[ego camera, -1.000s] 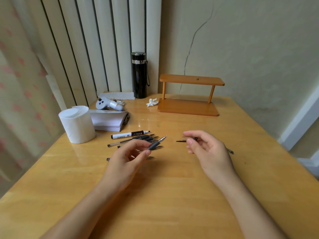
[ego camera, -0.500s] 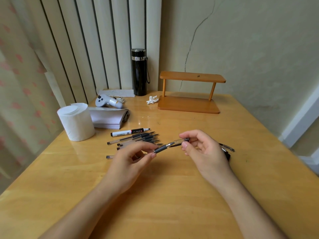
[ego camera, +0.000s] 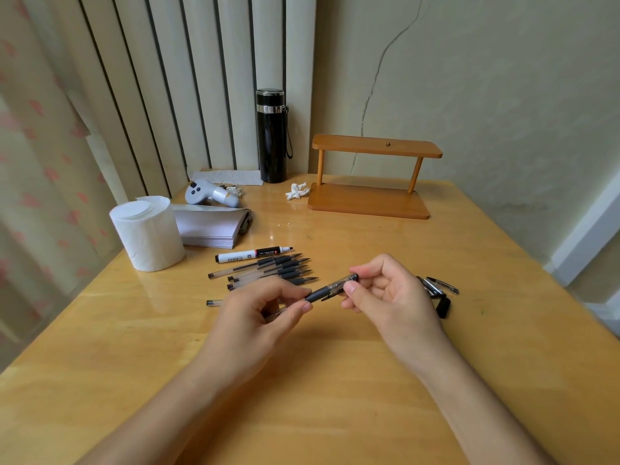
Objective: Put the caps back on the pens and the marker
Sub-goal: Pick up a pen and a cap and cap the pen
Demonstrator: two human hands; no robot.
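My left hand [ego camera: 260, 313] pinches the barrel of a clear pen with a black grip [ego camera: 317, 294]. My right hand [ego camera: 391, 293] pinches a clear cap [ego camera: 342, 284] that sits over that pen's tip. Behind my left hand several uncapped pens [ego camera: 268, 270] lie side by side, tips pointing right. A white marker [ego camera: 251, 255] with its black tip bare lies just beyond them. Loose caps [ego camera: 439, 286], clear and black, lie behind my right hand, partly hidden by it.
A toilet paper roll [ego camera: 147, 233] and a stack of papers [ego camera: 211, 226] stand at the left. A white controller [ego camera: 209, 193], a black flask [ego camera: 271, 135], a crumpled tissue [ego camera: 297, 191] and a wooden shelf [ego camera: 369, 176] are at the back.
My hands came together: the cap in my right hand went from apart from the pen to seated over its tip. The view tilted slightly.
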